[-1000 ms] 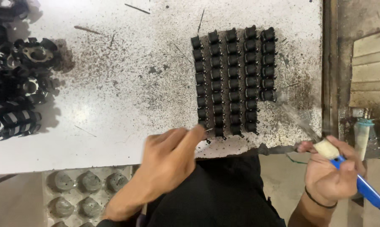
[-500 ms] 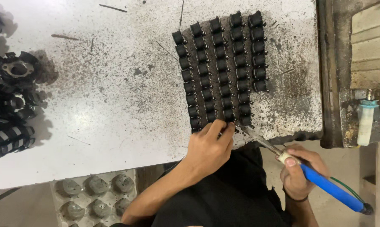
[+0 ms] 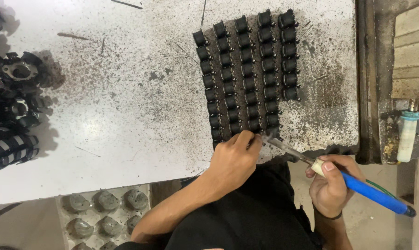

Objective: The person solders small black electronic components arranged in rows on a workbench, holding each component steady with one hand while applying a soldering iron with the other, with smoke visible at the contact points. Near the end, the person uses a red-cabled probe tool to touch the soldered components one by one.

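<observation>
the person sits at a white table, spotted with dark burn marks. the left hand has its fingers curled and pressed down on the near end of the black parts, which stand in five neat rows on the far right side of the table; it seems to pinch one part at the row's end, but the exact hold is hidden by the fingers. the right hand is closed around a soldering iron with a blue handle, and its metal tip points to the same spot, just beside the left fingertips.

what could go wrong, in my judgement: the hot tip is very near to the bare fingers, so a small slip can burn them. if the left hand pushes too hard, the tight rows can fall over like dominoes. the iron's cable hangs off the table edge and could catch on the knee.

at the far left lies a pile of black round parts, and below the table edge a grey tray with round cups.
</observation>
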